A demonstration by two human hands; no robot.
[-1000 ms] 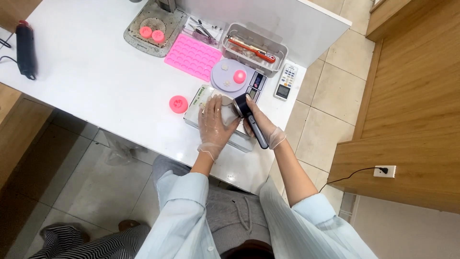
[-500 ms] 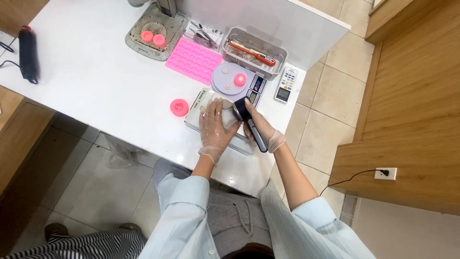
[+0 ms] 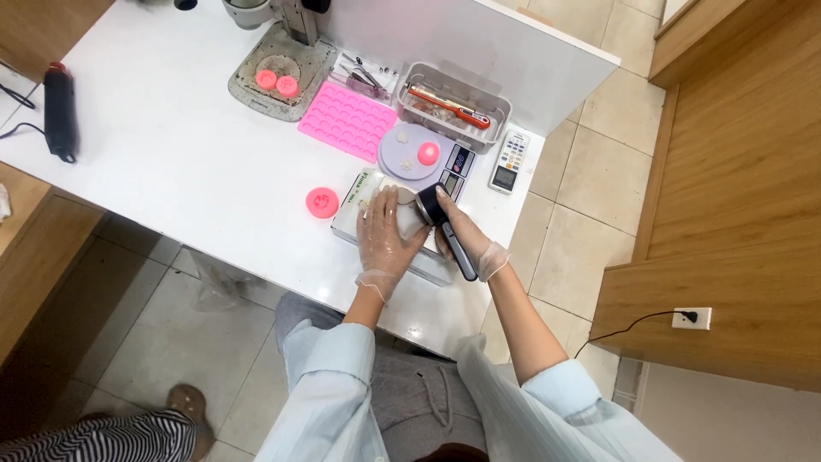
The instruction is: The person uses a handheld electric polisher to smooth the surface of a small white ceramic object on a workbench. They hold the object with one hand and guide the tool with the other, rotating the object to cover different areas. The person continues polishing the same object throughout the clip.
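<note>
Around the round lilac kitchen scale (image 3: 416, 156) we see much of the clutter on the white table (image 3: 171, 171): a pink dome-shaped piece (image 3: 428, 153) sits on its platter, a pink silicone mould mat with rows of small cavities (image 3: 348, 121) lies just to its left, a grey plastic tray holding red-handled tools (image 3: 453, 107) stands behind it, and a small white remote-like device (image 3: 510, 161) lies to its right. A round pink mould (image 3: 321, 202) rests in front and to the left of the scale.

Directly in front of the scale lies a flat pale rectangular box (image 3: 376, 224), largely covered by our gloved hands. Our left hand (image 3: 385, 238) is spread flat, pressing on it. Our right hand (image 3: 459, 238) is closed around a black handheld tool with a round head (image 3: 445, 229), its head touching the box top beside the left fingers.
</note>
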